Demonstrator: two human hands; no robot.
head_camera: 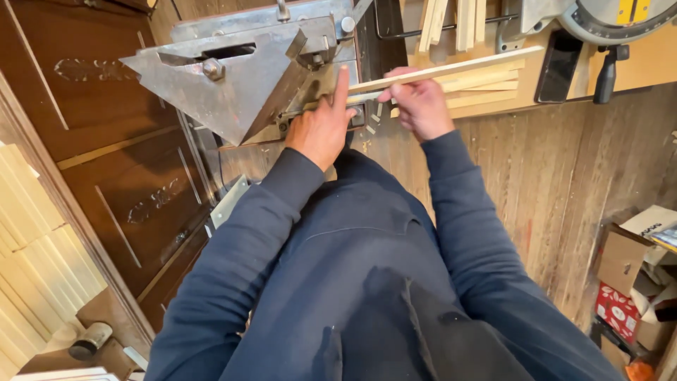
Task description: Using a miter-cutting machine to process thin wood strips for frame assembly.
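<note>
Strip (451,69) gripped in right hand (421,106); left hand (323,127) flat on strip's end at cutter (240,77).

The long thin wooden strip (451,70) is pale cream. The triangular steel cutting machine (233,77) at far left is dull grey. Both knitted sleeves (451,212) are dark navy. The plank floor (564,169) is weathered brown; the carved door panel (106,141) at left is dark reddish brown.

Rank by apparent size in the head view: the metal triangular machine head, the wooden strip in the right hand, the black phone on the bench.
1. metal triangular machine head
2. wooden strip, long but thin, held by the right hand
3. black phone

All three sit at similar depth, so the order looks safe.
</note>
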